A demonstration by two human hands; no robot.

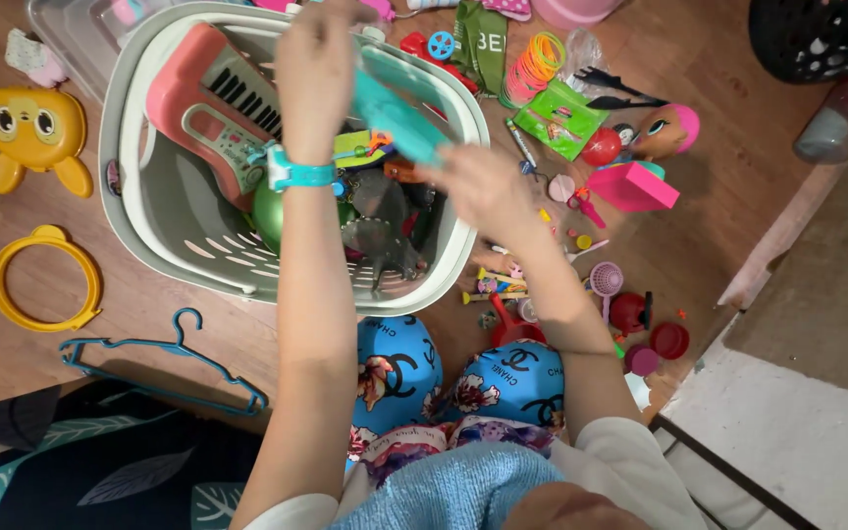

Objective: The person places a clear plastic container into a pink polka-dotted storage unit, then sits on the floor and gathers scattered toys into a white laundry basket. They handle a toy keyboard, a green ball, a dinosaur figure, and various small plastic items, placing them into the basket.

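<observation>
Your left hand and right hand both close on a flat teal plastic toy, blurred so its exact shape cannot be told; the left pinches its upper end, the right grips its lower end, and you hold it tilted above the pale grey-green plastic laundry basket. A teal band circles your left wrist. Inside the basket, under your hands, lie a pink toy keyboard, a green ball and a dark grey toy figure. Left of the basket sit a yellow animal-faced plastic toy and a yellow plastic ring; below it lies a blue plastic clothes hanger. Right of the basket, small toys are scattered on the wooden floor, among them a pink box and a doll head with pink hair.
</observation>
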